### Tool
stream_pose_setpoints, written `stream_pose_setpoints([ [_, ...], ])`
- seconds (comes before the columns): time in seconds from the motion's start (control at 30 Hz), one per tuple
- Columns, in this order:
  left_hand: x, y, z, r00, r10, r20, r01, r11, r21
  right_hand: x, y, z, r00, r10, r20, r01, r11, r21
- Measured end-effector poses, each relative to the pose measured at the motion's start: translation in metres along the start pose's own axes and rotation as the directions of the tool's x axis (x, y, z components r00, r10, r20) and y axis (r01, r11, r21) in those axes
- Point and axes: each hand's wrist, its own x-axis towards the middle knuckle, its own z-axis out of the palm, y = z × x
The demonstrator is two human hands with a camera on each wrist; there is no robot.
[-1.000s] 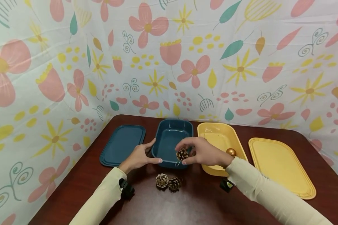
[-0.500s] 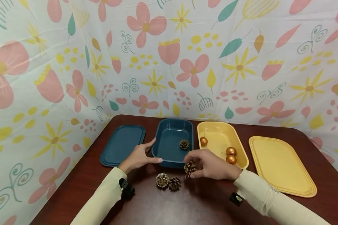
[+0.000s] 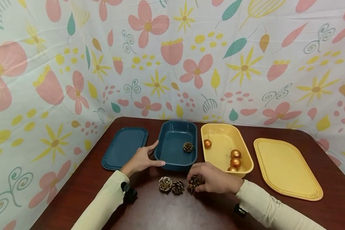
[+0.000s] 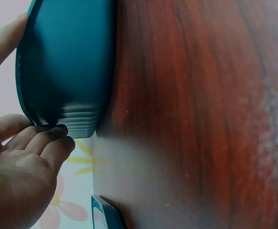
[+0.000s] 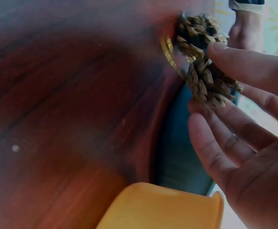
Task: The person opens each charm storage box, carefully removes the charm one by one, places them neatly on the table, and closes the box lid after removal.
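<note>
My left hand (image 3: 143, 159) grips the near left corner of a dark blue bin (image 3: 172, 166), thumb at the front rim and fingers along the left wall. A pine cone (image 3: 187, 147) lies inside that bin. My right hand (image 3: 214, 179) pinches another pine cone (image 3: 194, 182) between thumb and fingers, in front of the bin and low over the table. Gold string (image 5: 169, 55) shows beside the held cone (image 5: 210, 83) in the right wrist view. Left of it on the table sit a white-tipped pine cone (image 3: 165, 184) and a brown one (image 3: 178, 187), side by side.
A yellow bin (image 3: 222, 140) holding several copper-coloured balls (image 3: 235, 162) stands right of the blue one. A blue lid (image 3: 123, 148) lies at the far left, a yellow lid (image 3: 287, 169) at the right. Flowered cloth (image 3: 172, 64) hangs behind the table.
My right hand has carried its pine cone from over the blue bin down toward the table, uncovering the cone inside and more copper balls. My left hand stays on the bin.
</note>
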Motion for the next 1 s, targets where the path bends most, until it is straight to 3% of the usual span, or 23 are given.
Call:
stream_pose_setpoints([
  [0.23,-0.002,0.0,0.002,1.0,-0.003,0.0,0.003,1.0,0.0,-0.005,-0.001,0.01,0.999,-0.005,0.045,0.006,1.0,-0.002],
  [1.0,0.0,0.0,0.002,1.0,0.005,-0.012,-0.005,1.0,-0.019,-0.001,0.001,0.027,1.0,-0.003,-0.027,0.003,1.0,-0.01],
])
